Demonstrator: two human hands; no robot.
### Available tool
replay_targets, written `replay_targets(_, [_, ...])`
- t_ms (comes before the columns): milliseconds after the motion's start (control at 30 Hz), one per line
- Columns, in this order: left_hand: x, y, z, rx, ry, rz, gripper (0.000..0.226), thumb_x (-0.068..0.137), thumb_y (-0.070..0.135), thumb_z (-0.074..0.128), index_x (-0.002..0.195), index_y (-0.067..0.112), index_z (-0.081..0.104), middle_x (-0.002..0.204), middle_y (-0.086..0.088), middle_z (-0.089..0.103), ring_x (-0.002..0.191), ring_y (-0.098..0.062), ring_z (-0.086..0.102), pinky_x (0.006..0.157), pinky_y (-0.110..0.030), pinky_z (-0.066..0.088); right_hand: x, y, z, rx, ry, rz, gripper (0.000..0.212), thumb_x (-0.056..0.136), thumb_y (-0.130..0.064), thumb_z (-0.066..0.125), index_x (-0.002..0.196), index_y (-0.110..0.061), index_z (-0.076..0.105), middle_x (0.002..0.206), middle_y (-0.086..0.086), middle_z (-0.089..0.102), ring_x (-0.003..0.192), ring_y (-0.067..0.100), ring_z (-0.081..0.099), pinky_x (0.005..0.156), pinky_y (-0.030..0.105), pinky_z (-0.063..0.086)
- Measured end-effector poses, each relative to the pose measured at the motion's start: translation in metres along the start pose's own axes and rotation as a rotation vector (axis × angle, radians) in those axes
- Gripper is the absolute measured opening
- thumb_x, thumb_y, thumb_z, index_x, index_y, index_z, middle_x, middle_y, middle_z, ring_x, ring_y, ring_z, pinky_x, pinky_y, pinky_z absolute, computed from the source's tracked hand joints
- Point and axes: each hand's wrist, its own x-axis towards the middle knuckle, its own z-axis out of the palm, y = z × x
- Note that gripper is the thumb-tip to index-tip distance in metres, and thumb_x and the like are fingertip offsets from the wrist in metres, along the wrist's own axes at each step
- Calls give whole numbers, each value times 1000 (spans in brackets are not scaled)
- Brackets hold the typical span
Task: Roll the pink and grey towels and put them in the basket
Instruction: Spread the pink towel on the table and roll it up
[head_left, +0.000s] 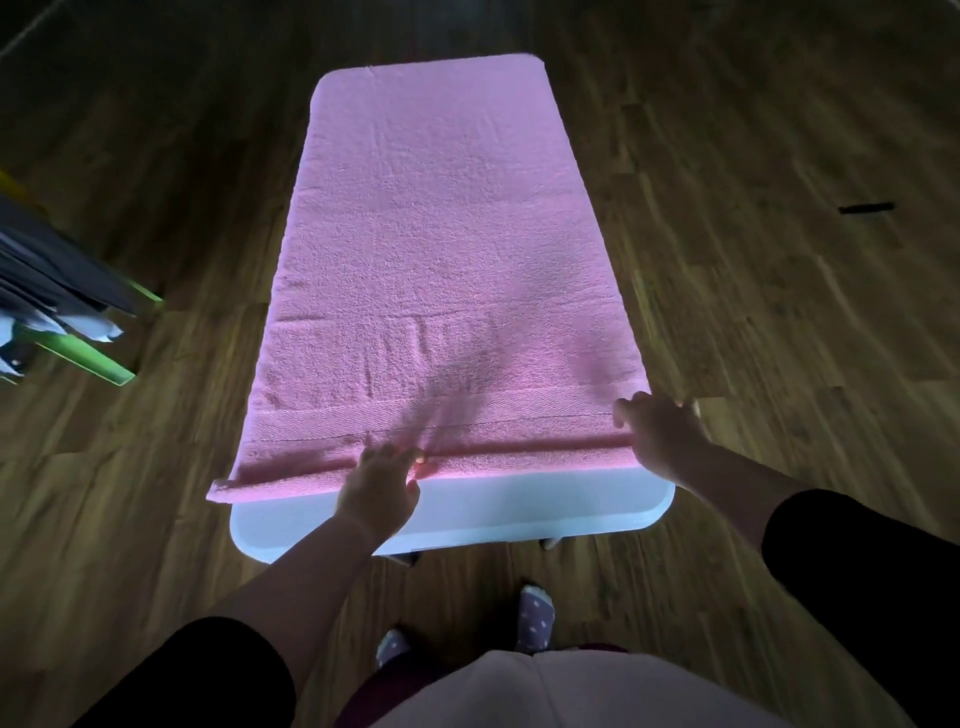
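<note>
**The first turn of the pink roll**

Far to the left of both hands, a green-framed rack (88, 358) carries dark and pale cloths. I cannot tell if the grey towel or the basket is among them.

The pink towel (431, 234) lies flat along the white table (519, 514) and reaches far ahead of the hands. Its near hem is turned over into a thin, low roll just under the fingers. The left hand (382, 483) rests on this roll near its middle, with the fingers stretched forward; it presses and holds nothing. At the right end of the same roll, the right hand (660, 436) curls its fingers over the towel corner and grips it.

In my judgement the rolling is at its very start. To do it well, both hands should push forward at the same pace, so that the roll stays straight and tight. The end to the left of the left hand pokes past the table corner and looks looser, so it needs some care.

The towel is soft terry with a fuzzy pile, and a flatter woven band crosses it just ahead of the hands. The table looks smooth and hard, with rounded corners.
</note>
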Motion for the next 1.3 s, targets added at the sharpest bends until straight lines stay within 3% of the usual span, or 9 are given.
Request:
replay_targets(133, [-8,-4,4,22,14,-2,55,86,20,63,137,21,44,118,-11,62,114,-30,58,90,-41,55,-1,-53,9,129,-16,-271,21,89,-8,48,98,-22,59,103,0,55,101,20,52,83,35,39])
replay_targets(267, [-18,-13,-2,158,10,-97,54,89,29,58,140,27,42,141,-9,46,124,-30,48,91,-44,50,-5,-114,20,205,-9,-426,28,87,-9,53,113,-17,58,116,5,54,110,24,52,88,40,48])
replay_targets(467, [-33,-71,-11,75,-37,-192,57,93,16,51,146,22,33,142,-9,41,127,-29,43,99,-42,46,-17,-170,25,108,-61,-305,47,90,-14,49,136,-17,45,154,14,27,141,40,26,99,49,47])
replay_targets(600, [-35,-116,-19,-170,9,-280,41,88,4,55,129,8,54,130,-14,53,120,-30,49,102,-38,42,-22,-171,28,136,-53,-249,50,91,-21,48,141,-22,40,156,7,27,139,37,27,99,47,47])
replay_targets(833, [-39,-177,-21,-74,-1,-248,60,80,-5,53,137,15,51,129,-16,53,118,-35,49,102,-44,43,-23,-180,35,106,-26,-175,52,90,-24,49,142,-24,39,158,6,23,139,37,28,104,46,44])
replay_targets(967, [-37,-174,-29,-72,-48,-351,54,85,7,52,137,19,45,134,-14,48,123,-34,48,104,-46,42,-23,-181,40,85,4,-166,52,88,-23,51,140,-23,43,156,8,29,137,38,33,102,46,46])
replay_targets(1033, [-37,-159,-28,32,27,-245,54,79,10,61,131,18,51,131,-10,50,123,-33,48,103,-48,42,-23,-179,42,104,32,-168,52,85,-19,57,136,-20,48,150,11,38,130,38,41,96,47,50])
replay_targets(1167, [-35,-116,-15,153,29,135,70,51,16,88,114,11,59,107,-16,65,93,-37,65,68,-48,59,-26,-159,46,159,128,-167,52,67,-4,72,117,-11,60,120,18,57,102,38,60,73,45,57])
replay_targets(1300, [-31,-93,-13,189,-1,73,70,53,7,85,120,8,62,108,-16,68,91,-34,68,63,-44,60,-35,-116,46,43,166,-62,45,60,-6,80,102,-9,63,102,16,63,84,35,64,67,45,57])
